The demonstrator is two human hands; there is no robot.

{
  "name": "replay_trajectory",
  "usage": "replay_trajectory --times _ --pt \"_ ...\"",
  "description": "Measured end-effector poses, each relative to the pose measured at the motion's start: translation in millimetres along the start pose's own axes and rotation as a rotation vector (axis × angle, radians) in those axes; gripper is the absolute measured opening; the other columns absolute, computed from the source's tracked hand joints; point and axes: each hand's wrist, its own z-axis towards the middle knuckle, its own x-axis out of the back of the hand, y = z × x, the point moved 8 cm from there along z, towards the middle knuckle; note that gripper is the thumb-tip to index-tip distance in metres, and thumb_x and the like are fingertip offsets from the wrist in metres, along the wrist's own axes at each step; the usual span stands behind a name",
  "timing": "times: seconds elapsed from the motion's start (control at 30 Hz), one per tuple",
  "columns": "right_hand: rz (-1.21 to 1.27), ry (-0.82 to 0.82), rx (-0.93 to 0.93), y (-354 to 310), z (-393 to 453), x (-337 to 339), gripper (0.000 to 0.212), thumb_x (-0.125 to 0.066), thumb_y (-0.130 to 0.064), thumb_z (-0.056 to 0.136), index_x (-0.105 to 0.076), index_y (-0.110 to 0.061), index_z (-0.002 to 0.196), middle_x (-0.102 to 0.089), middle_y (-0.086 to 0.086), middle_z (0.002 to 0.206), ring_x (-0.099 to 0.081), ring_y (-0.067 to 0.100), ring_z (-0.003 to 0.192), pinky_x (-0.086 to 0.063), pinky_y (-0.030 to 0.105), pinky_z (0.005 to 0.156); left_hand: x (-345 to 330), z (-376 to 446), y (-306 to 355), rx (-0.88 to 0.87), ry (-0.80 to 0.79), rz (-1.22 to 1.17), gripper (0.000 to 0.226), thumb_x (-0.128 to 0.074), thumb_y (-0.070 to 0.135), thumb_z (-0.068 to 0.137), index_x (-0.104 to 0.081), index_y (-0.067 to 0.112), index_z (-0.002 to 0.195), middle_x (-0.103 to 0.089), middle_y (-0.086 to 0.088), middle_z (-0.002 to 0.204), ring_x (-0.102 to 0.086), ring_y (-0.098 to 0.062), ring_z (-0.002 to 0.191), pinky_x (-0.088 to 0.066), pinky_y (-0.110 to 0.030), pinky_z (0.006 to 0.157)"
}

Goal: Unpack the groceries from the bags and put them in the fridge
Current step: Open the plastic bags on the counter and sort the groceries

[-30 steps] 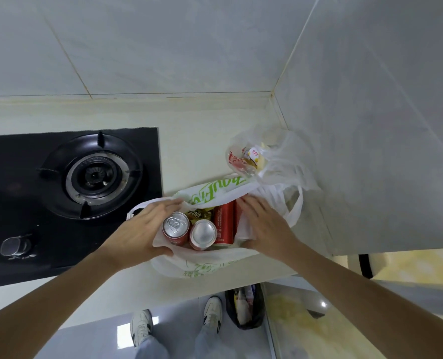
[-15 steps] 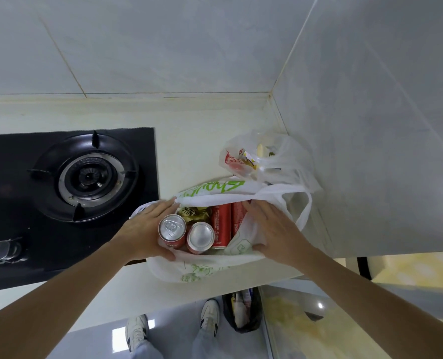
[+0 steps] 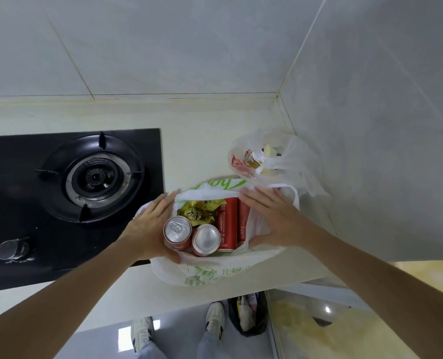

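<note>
Spreading the white grocery bag with flat left hand and right hand; you next grab a red can at 9 o'clock.

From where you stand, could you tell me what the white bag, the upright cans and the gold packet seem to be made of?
White bag: thin, soft plastic film, by its crumpling and slight translucency, green print on it.
Upright cans: likely aluminium, with brushed silver ends, one showing a pull tab, and glossy red sides.
Gold packet: probably metallised foil or plastic, shiny and creased; which one is unclear.
</note>
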Motion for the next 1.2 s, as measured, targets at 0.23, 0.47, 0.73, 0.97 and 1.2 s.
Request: replay_trajectory --times 0.23,0.47,0.73,0.97,1.2 --pt "-0.161 -0.042 -0.043 28 19 -8 0.142 -0.064 -0.091 0.058 -0.001 -0.025 0.166 -0.021 0.0 0.169 -0.018 0.023 0.157 -0.018 0.049 0.128 -8 12 -15 0.018 -0.034 0.14 0.166 -0.069 0.096 0.036 0.013 0.025 0.162 0.018 0.013 0.17 0.016 -0.019 0.157 -0.008 -0.041 0.129" --pt "-0.188 -0.009 -0.149 36 21 -14 0.129 -0.071 -0.083 0.059 -0.026 -0.016 0.159 -0.039 0.004 0.162 -0.033 0.026 0.153 -0.025 0.047 0.127 -11 11 -19 0.011 -0.013 0.167 0.17 -0.068 0.097 0.034 0.006 0.018 0.164 0.018 0.01 0.17 0.014 -0.019 0.158 -0.012 -0.044 0.129" --pt "-0.042 0.154 -0.161 -29 -34 9 0.08 -0.073 -0.019 0.086 -0.036 -0.017 0.157 -0.036 0.006 0.163 -0.026 0.026 0.155 -0.02 0.049 0.129 9 -32 -18 -0.064 0.112 -0.092 0.127 -0.086 0.061 0.062 -0.016 0.027 0.163 -0.004 0.014 0.169 -0.001 -0.01 0.156 -0.015 -0.034 0.124" --pt "0.377 0.295 -0.036 -94 13 44 0.058 -0.064 -0.001 0.087 -0.057 -0.021 0.14 -0.053 -0.01 0.144 -0.047 0.013 0.137 -0.038 0.028 0.116 46 -27 -25 0.028 0.225 -0.55 0.048 -0.053 -0.005 0.096 -0.064 0.028 0.128 -0.072 0.012 0.115 -0.064 -0.002 0.11 -0.048 -0.012 0.085" --pt "0.191 0.163 -0.02 -82 69 15 0.064 -0.072 0.0 0.077 -0.063 -0.018 0.138 -0.063 -0.001 0.141 -0.056 0.023 0.132 -0.047 0.039 0.108 17 47 -6 0.006 -0.097 -0.468 0.031 -0.076 0.014 0.091 -0.073 0.025 0.12 -0.071 0.006 0.117 -0.065 -0.013 0.109 -0.051 -0.021 0.094"
